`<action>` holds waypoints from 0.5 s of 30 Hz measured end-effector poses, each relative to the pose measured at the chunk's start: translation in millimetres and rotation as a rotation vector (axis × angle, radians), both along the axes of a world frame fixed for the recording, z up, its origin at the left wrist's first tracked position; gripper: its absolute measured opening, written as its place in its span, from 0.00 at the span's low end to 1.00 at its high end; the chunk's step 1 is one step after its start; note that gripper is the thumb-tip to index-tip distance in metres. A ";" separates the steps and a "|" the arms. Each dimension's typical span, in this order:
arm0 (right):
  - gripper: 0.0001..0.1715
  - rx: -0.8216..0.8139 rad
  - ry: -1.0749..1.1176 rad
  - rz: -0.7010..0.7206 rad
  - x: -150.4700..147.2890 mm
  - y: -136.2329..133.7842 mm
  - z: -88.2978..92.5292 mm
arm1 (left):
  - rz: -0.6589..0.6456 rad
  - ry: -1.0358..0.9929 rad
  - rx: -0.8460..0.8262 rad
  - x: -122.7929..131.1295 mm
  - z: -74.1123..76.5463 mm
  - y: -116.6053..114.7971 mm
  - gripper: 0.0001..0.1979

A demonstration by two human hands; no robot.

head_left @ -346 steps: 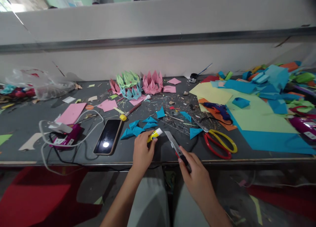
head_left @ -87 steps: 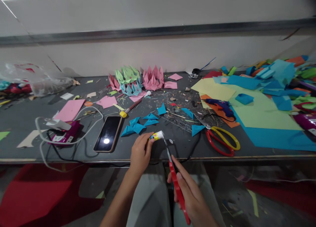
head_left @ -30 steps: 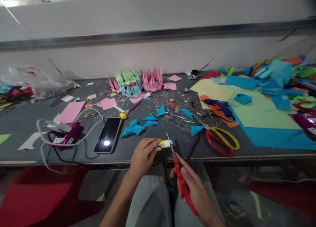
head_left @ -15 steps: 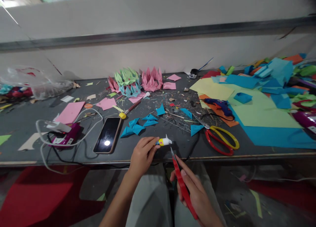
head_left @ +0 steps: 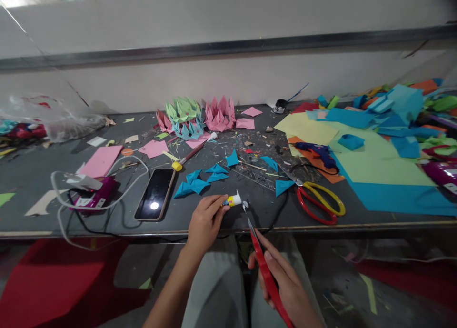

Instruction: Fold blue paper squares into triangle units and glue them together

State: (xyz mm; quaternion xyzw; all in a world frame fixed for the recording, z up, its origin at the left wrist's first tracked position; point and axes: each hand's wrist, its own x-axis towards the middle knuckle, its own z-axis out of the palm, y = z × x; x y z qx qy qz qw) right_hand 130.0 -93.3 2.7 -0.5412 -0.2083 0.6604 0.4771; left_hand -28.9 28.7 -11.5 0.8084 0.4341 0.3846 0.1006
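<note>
My left hand [head_left: 206, 222] pinches a small glue bottle [head_left: 232, 201] with a yellow label and a white end, held sideways just above the table. A small white round piece [head_left: 245, 204] shows just off the bottle's white end, by the tip of a red-handled cutting tool [head_left: 267, 275]. My right hand [head_left: 282, 278] is closed around that tool's long handle, its narrow metal blade angled up toward the piece. Whether the blade touches the piece, I cannot tell. Folded blue paper pieces [head_left: 193, 182] lie just beyond my left hand.
Red-and-yellow scissors [head_left: 321, 202] lie to the right, near a blue glue gun [head_left: 317, 155] and paper sheets [head_left: 382, 161]. A phone [head_left: 155, 194] and a purple power strip [head_left: 98, 194] with cables are at left. Folded paper crowns [head_left: 219, 114] stand at the back.
The glue bottle has shifted slightly left, away from the blade. The white piece at its end now shows apart from it, and the blade tip sits a little lower.
</note>
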 end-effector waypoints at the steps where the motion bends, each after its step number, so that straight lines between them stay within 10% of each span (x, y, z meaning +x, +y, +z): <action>1: 0.36 -0.003 -0.006 0.013 1.4 -0.6 -1.4 | 0.006 -0.001 -0.003 0.1 0.1 0.0 0.12; 15: 0.35 0.053 -0.109 -0.020 28.6 10.5 -4.4 | 0.184 -0.165 -0.651 3.9 15.6 11.8 0.18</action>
